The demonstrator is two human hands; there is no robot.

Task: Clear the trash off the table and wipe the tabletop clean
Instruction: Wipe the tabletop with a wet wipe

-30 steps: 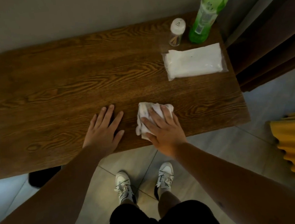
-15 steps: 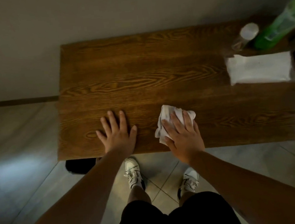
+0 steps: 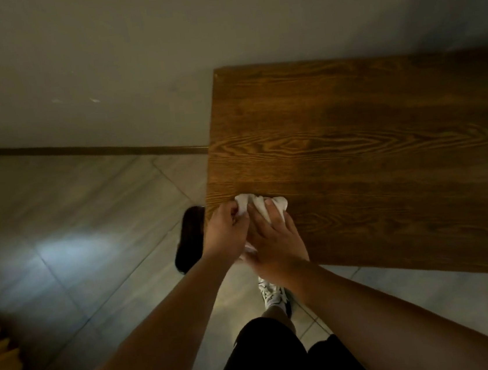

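**Both hands on the cloth at the bench corner**

At the near left corner of the wooden bench (image 3: 369, 146), I am pressing the crumpled white cloth (image 3: 257, 206) flat under my right hand (image 3: 273, 239), fingers extended over it. My left hand (image 3: 225, 232) is curling its grip around the cloth's left edge, pinching it beside the bench's end.

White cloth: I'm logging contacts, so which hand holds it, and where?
The left hand pinches the white cloth at its left end; the right hand presses flat on top.
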